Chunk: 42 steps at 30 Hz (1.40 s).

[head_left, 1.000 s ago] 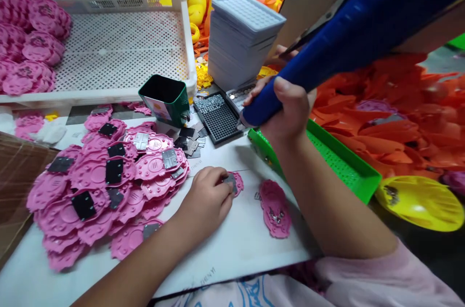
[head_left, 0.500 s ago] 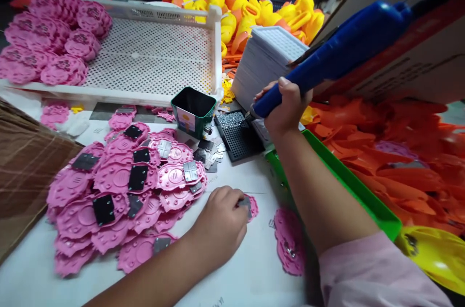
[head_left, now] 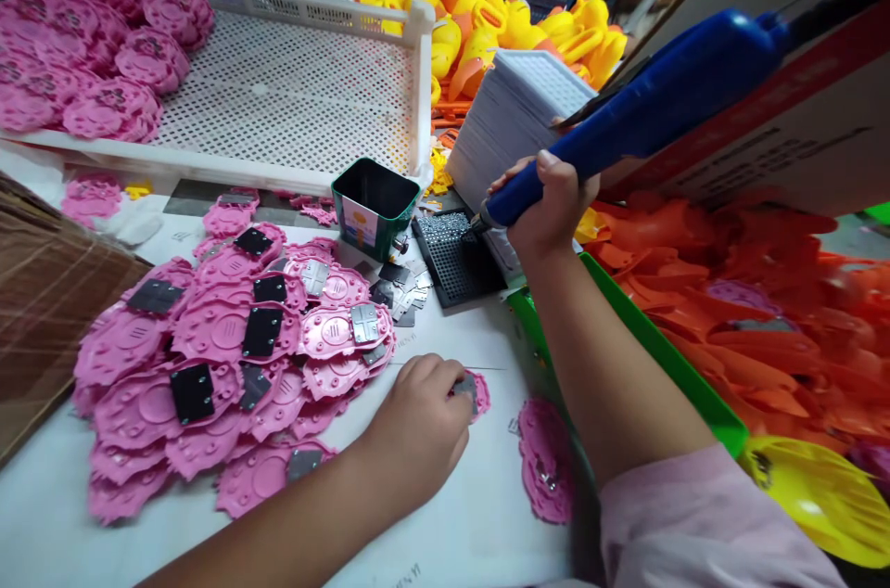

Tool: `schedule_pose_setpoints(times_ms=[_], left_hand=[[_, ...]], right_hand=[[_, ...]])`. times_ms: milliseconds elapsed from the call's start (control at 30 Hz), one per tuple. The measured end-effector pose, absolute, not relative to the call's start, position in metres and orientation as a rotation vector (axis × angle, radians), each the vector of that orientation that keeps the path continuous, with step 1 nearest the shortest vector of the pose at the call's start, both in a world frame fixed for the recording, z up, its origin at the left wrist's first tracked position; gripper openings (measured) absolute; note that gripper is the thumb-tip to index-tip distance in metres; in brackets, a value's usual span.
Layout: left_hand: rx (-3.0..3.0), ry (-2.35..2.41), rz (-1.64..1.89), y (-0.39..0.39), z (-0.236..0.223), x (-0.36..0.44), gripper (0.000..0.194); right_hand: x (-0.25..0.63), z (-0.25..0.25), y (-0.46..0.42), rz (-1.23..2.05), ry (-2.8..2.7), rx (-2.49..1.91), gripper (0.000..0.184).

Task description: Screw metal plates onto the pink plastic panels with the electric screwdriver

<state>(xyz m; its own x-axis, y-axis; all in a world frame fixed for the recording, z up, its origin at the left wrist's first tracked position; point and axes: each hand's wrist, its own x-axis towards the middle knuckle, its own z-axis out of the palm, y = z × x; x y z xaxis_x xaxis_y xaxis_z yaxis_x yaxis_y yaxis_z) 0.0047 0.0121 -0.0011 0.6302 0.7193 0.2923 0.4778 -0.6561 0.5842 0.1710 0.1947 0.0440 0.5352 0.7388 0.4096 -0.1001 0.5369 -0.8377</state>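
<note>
My left hand point(head_left: 424, 430) is closed over a pink plastic part point(head_left: 481, 393) with a grey plate on it, against the white tabletop; most of that part is hidden beneath my fingers. In my right hand point(head_left: 553, 208) is a blue electric screwdriver point(head_left: 646, 115), slanting down to the left. Its tip is at the black perforated screw tray point(head_left: 465, 277), where small silver screws fill the far part. Another pink part point(head_left: 544, 463) lies alone to the right of my left hand. A heap of pink parts point(head_left: 209, 338), several with black or grey plates, lies to the left.
A dark green bin point(head_left: 375, 208) stands beside loose metal plates point(head_left: 407, 291). Behind is a white perforated crate point(head_left: 278, 87) with stacked pink parts. A stack of white trays point(head_left: 514, 120) rises behind the screw tray. Orange parts point(head_left: 751, 328) and a green tray edge point(head_left: 660, 356) are at the right.
The camera view has shifted slightly. Both hands keep their holds, and the screwdriver tip stays at the screw tray.
</note>
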Motion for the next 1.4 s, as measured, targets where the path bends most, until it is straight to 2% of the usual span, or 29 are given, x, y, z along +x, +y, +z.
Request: schedule_pose_setpoints(times_ms=[567,700,833,1000,1133,1200,1333,1400], left_hand=[[2.43,0.929,0.757,0.012,-0.003,0.004,0.014],[2.428,0.905,0.763,0.014,-0.003,0.004,0.015],[2.393,0.881,0.734,0.015,-0.003,0.005,0.017],[2.355,0.878,0.692,0.015,-0.001,0.006,0.013],[2.37,0.887,0.664,0.016,0.0,0.008,0.015],[2.378,0.892,0.657,0.016,0.0,0.008,0.015],[2.389,0.892,0.648,0.015,0.0,0.007,0.014],[2.393,0.889,0.64,0.015,0.0,0.007,0.015]], right_hand=[[0.174,0.054,0.186,0.552,-0.923,-0.865,0.022],[0.174,0.075,0.153,0.623,-0.887,-0.843,0.023],[0.176,0.089,0.098,0.707,-0.954,-0.861,0.038],[0.177,0.08,0.039,0.931,-0.973,-0.873,0.04],[0.175,0.067,0.024,0.988,-0.94,-0.804,0.044],[0.175,0.064,0.024,1.023,-0.952,-0.79,0.041],[0.175,0.062,0.025,1.047,-0.986,-0.751,0.018],[0.176,0.062,0.025,1.043,-0.993,-0.741,0.016]])
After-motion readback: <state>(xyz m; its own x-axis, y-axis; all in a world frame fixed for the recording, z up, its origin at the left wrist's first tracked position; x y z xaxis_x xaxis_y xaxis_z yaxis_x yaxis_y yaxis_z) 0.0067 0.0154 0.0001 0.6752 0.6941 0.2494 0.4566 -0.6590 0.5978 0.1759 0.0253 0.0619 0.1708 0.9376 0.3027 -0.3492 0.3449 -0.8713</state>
